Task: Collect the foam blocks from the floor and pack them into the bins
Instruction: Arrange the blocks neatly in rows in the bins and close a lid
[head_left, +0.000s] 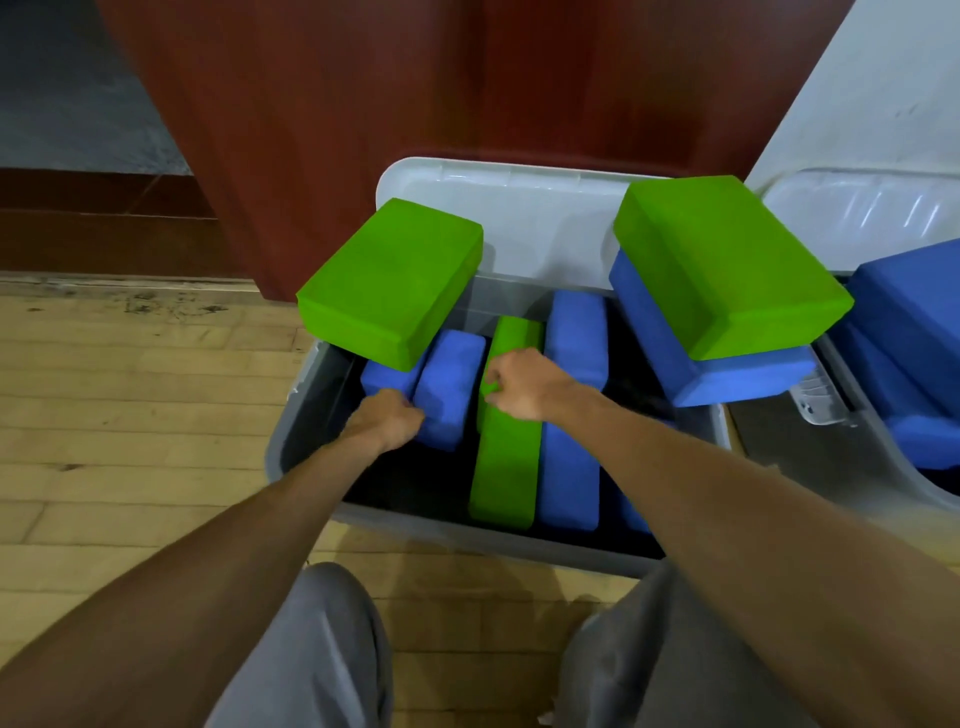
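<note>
Pale wooden floorboards (130, 415) carry a grey bin (291, 447), with a red-brown panel (337, 104) behind it. Inside the bin, blocks stand on edge. The left hand (389, 418) curls its fingers round a blue foam block (449, 384). The right hand (524, 384) pinches the top edge of a green foam block (504, 467). The foam looks light, soft and grippy, so squeezing the broad faces should hold best.

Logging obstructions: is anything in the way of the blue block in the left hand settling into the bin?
Possibly. A tilted green block lies across the bin's far left corner, reaching over the far end of the blue block the left hand grips. The right hand holds an upright green block beside it.
</note>
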